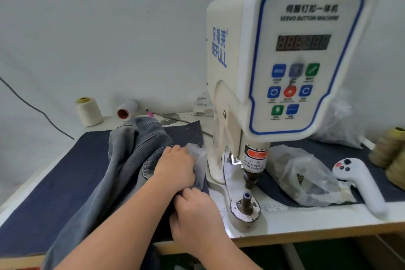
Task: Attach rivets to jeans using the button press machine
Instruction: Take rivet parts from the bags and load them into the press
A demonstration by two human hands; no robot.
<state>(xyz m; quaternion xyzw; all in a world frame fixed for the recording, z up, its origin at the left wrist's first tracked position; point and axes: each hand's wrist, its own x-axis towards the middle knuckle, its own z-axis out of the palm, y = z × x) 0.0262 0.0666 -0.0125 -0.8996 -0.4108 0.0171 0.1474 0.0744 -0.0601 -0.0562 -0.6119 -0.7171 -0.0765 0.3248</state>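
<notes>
While both hands are working at the edge of the jeans (122,160), the cloth is lying heaped on the dark mat (54,182) of the worktop (306,221), just left of the button press machine (285,61) and trailing off the near edge. The left hand (175,166) is resting flat on the denim with fingers reaching toward a thin plastic bag (197,153) beside the machine's column; it seems to be pressing rather than gripping, though the fingertips are hidden. The right hand (195,215) is pinching a fold of the cloth with curled fingers. Nothing is sitting yet on the lower die (247,197) under the punch (251,180).

Denim like this is likely handling as soft, heavy and floppy, so holding it close to the rivet spot, near a seam or pocket edge, looks wisest.

Right of the machine, a crumpled clear bag (306,175) is holding small dark pieces, possibly rivets.
</notes>
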